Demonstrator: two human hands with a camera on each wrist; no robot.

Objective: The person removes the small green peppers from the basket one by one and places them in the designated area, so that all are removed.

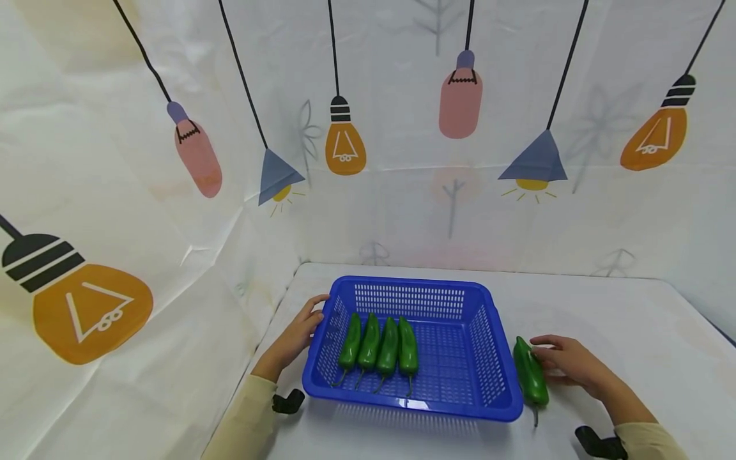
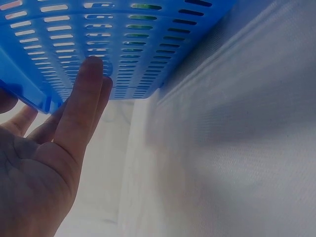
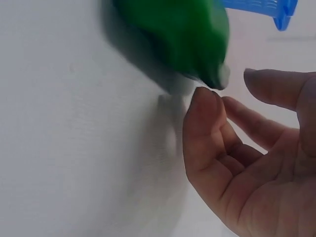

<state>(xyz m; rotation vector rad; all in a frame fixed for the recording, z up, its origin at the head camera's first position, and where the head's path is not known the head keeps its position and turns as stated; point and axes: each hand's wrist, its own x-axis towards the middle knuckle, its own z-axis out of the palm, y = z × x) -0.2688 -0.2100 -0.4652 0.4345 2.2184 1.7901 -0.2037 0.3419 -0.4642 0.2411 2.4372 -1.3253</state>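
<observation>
A blue plastic basket [image 1: 448,409] holds several green chili peppers [image 1: 388,348] side by side in its left half, stems toward the front. My left hand [image 1: 296,335] touches the basket's left side; in the left wrist view its extended fingers [image 2: 81,111] lie against the slotted outer wall [image 2: 133,59]. Another green chili pepper [image 1: 530,372] lies on the table, just outside the basket's right side. Beside it is my right hand [image 1: 566,363], its fingers loosely bent. In the right wrist view, a fingertip is close to the pepper's end [image 3: 182,39], and the hand does not grip it.
The white table [image 1: 621,319] extends to the right of the basket. White sheets printed with hanging lamps form a back wall [image 1: 397,211] and a left wall [image 1: 172,281] close to the left arm. Dark straps [image 1: 287,402] are at both wrists.
</observation>
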